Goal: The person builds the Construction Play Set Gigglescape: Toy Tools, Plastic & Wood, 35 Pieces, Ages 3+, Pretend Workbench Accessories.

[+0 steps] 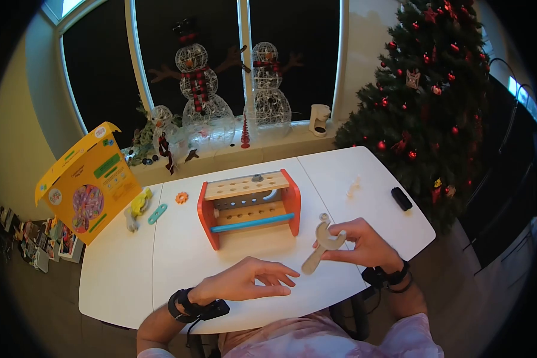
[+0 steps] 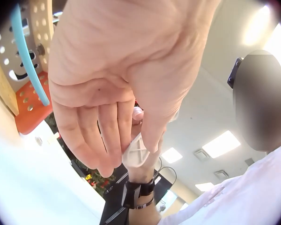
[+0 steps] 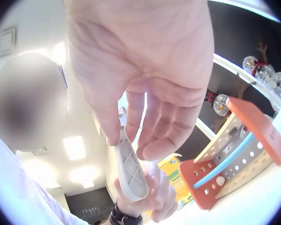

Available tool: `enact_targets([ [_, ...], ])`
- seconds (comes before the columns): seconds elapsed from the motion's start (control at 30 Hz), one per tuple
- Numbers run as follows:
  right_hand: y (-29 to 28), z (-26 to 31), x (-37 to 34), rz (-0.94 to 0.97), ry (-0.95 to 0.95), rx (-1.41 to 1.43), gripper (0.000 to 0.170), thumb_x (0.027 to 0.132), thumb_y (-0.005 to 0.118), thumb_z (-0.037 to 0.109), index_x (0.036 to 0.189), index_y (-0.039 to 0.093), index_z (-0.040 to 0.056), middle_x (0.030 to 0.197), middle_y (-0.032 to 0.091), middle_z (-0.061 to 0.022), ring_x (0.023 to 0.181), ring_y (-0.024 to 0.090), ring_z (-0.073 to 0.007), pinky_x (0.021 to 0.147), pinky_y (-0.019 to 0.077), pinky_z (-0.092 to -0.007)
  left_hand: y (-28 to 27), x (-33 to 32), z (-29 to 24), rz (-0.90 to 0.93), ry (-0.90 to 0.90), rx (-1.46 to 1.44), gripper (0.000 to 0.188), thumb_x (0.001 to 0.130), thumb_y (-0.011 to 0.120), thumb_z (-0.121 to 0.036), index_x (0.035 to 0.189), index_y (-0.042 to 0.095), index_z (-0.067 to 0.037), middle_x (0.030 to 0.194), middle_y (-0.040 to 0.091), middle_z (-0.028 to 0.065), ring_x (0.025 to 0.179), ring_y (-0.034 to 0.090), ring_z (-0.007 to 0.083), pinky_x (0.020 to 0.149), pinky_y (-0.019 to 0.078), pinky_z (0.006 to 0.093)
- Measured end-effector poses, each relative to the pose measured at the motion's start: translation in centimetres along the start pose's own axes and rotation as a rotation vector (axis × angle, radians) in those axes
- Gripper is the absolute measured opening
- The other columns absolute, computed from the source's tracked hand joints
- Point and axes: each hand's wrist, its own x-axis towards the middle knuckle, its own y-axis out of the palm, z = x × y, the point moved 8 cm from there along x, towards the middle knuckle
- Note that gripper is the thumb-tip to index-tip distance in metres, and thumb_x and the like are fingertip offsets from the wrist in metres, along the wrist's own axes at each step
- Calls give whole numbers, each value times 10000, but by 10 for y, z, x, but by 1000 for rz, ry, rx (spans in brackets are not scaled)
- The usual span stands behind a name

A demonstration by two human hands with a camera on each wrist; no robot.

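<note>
Your right hand point(image 1: 365, 241) pinches the wrench point(image 1: 322, 243) near its head, above the desk point(image 1: 119, 280); your left hand point(image 1: 243, 280), fingers loosely extended, holds nothing. It's probably light, stiff plastic; the ribbed handle point(image 3: 132, 171) should give the surest hold.

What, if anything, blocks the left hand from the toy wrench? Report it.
Nothing visible does: in the head view, only white tabletop shows in the narrow gap between the left hand and the toy wrench, which the right hand holds.
</note>
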Motion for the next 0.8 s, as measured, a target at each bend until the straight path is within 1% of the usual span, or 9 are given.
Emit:
enact_targets([
  [0.07,-24,-9,-5,-64,45,-87,268,965,856,45,1200,760,-42,1136,797,-110,1045,753,-145,924,625,-327,-9,-12,6,-25,-10,9,343,1055,797,-180,1367,767,-38,1232,820,115,1070,797,170,988,630,342],
  [0.13,-58,-28,-11,-315,70,64,252,974,843,54,1183,754,-55,1089,799,-111,985,773,-147,916,626,-324,-20,-25,13,-55,-17,15,328,1057,793,-176,1351,770,-32,1236,818,109,1070,799,176,990,631,343],
  [0.17,-68,-39,-14,-313,72,64,252,974,843,54,1183,754,-55,1089,799,-111,985,773,-147,916,626,-324,-29,-32,12,-107,32,19,322,1065,783,-170,1353,764,-29,1211,819,112,1072,800,179,981,633,333],
  [0.23,-97,-77,-27,-430,239,-116,237,963,836,68,1143,755,-62,1004,807,-114,918,782,-153,863,630,-326,-43,-48,10,-161,75,12,316,1072,772,-164,1355,758,-25,1186,820,116,1073,800,181,973,635,324],
  [0.37,-119,-124,-43,-389,388,-397,228,904,855,104,1037,768,-59,874,795,-119,827,783,-181,789,624,-325,-74,-74,9,-315,10,-34,254,1060,782,-127,1278,779,2,1120,826,108,1023,793,162,960,622,309],
  [0.43,-124,-152,-52,-361,524,-639,242,823,882,141,948,784,-42,783,771,-144,762,771,-240,744,619,-346,-89,-85,18,-433,-30,-117,233,1057,782,-115,1249,779,16,1110,822,116,1000,789,164,932,625,307],
  [0.53,-126,-189,-61,-335,535,-749,252,791,884,177,918,795,-21,804,772,-168,763,763,-301,751,623,-380,-104,-94,13,-554,-9,-129,177,1061,757,-86,1196,774,28,1062,820,126,949,788,174,880,622,308],
  [0.63,-125,-210,-61,-269,613,-838,244,805,875,213,916,813,5,840,789,-173,803,769,-332,769,629,-415,-119,-102,3,-656,21,-120,143,1068,726,-77,1154,769,28,1024,822,132,890,778,178,809,600,303],
  [0.8,-113,-181,-28,-216,605,-1004,313,864,878,333,902,829,27,849,797,-161,827,771,-344,770,622,-435,-151,-107,1,-816,33,-32,168,1078,731,-151,1139,755,4,990,811,91,866,760,150,770,579,279],
])
